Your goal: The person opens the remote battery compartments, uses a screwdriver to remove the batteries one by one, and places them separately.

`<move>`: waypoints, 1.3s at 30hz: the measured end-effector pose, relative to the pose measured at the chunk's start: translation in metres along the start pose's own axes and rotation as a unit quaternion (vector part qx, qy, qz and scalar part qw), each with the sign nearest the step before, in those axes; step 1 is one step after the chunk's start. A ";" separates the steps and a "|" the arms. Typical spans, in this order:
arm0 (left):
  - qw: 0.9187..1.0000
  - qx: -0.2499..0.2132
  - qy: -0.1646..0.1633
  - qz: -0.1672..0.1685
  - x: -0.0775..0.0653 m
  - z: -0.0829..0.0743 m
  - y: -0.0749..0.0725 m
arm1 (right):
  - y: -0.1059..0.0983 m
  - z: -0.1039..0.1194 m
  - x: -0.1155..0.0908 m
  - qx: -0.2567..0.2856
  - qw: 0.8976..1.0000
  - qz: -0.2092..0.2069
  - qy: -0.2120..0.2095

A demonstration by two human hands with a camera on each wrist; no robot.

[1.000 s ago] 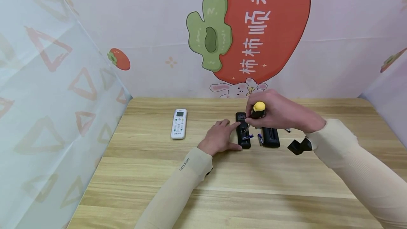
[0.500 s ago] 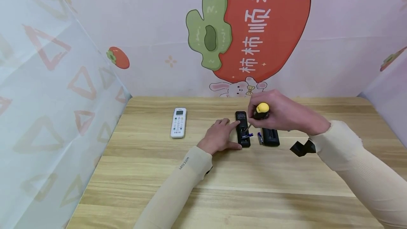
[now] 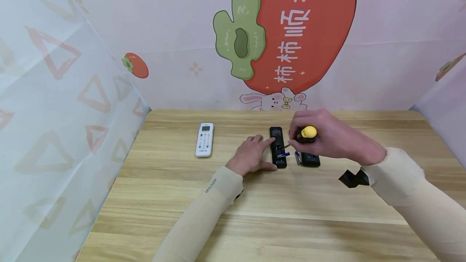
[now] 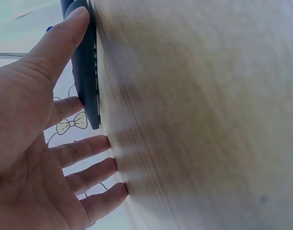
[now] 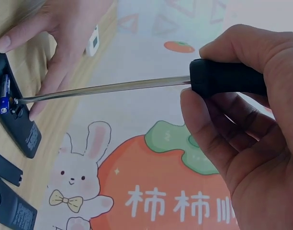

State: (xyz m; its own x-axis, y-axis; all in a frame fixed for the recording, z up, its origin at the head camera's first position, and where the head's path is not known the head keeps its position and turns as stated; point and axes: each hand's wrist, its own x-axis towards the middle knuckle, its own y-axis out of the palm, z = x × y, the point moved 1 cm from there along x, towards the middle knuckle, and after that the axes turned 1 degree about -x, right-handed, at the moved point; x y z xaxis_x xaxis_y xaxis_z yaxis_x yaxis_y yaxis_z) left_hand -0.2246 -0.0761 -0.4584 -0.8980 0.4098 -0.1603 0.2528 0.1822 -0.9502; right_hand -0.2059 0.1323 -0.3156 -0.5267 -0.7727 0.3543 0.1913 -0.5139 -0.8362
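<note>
Swung rightward, the right hand grips a screwdriver; left hand spreads along the black remote's left edge.

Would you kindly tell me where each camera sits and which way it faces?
Head: on the head, facing forward and down at the table; left hand, right hand and sleeves show.
Left wrist: on that wrist, facing the side of the black remote; the left hand shows.
Right wrist: on that wrist, facing along the screwdriver to the black remote; the right hand and part of the left show.
Shared: head and right wrist both show the screwdriver, black remote and blue battery.
</note>
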 end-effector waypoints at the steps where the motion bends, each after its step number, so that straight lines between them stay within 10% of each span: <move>1: 1.000 0.000 0.000 0.001 0.000 0.000 0.000 | 0.000 0.000 -0.001 0.003 1.000 -0.006 -0.003; 20: 1.000 0.013 0.001 0.006 0.000 0.000 0.001 | -0.032 -0.001 -0.012 -0.050 0.994 -0.095 -0.010; 39: 1.000 0.016 0.012 -0.002 -0.001 0.000 -0.001 | -0.043 -0.024 -0.019 -0.167 0.974 0.054 0.145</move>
State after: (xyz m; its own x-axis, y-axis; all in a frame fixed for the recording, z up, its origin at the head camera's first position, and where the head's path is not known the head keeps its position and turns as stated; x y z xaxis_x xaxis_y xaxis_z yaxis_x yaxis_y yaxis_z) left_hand -0.2237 -0.0765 -0.4570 -0.8900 0.4300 -0.1513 0.2380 0.1553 -0.9587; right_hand -0.2239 0.1785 -0.2963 -0.7397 -0.6527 0.1637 0.0046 -0.2481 -0.9687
